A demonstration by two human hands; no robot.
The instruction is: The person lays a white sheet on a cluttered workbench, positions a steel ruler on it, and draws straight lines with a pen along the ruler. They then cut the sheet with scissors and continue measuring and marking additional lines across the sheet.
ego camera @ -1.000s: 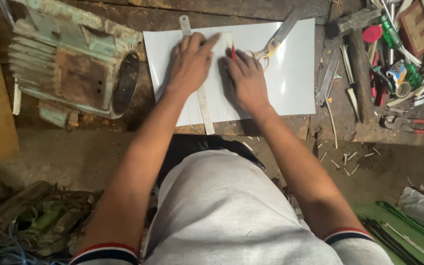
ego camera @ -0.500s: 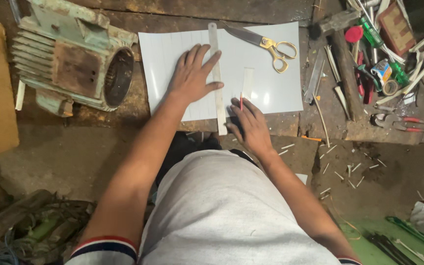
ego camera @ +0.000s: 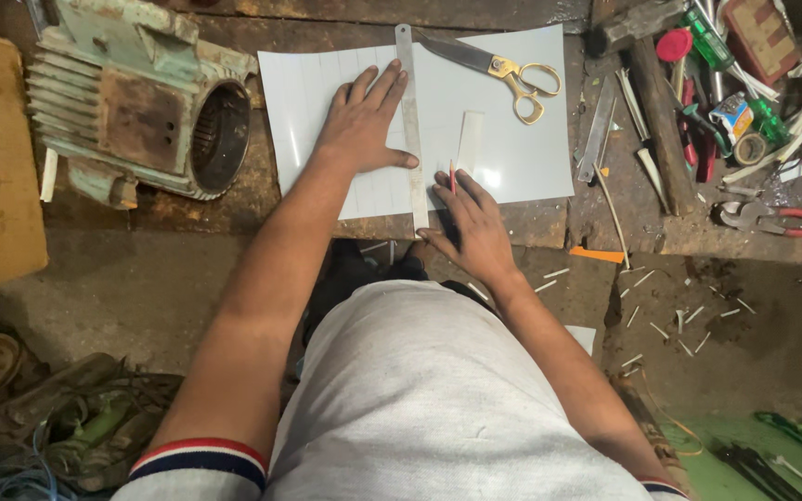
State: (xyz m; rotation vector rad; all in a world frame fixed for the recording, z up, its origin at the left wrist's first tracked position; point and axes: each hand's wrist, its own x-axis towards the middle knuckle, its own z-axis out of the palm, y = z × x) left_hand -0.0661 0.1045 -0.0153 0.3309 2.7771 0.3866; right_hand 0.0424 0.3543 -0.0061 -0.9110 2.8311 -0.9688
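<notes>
Head view: your left hand [ego camera: 362,122] spread flat, fingers apart, pressing white sheet [ego camera: 512,148] and steadying metal ruler [ego camera: 411,130] lying lengthwise across it. Your right hand [ego camera: 475,227] pinched shut on red pencil [ego camera: 452,176], tip on sheet just beside ruler edge. Gold-handled scissors [ego camera: 503,67] rest on sheet's far corner. Rusty motor housing [ego camera: 132,102] sits left on bench [ego camera: 234,199].

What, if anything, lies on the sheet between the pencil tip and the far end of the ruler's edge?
Nothing visible. The right hand holds the pencil beside the ruler; the small strip and scissors lie off to the right.
</notes>
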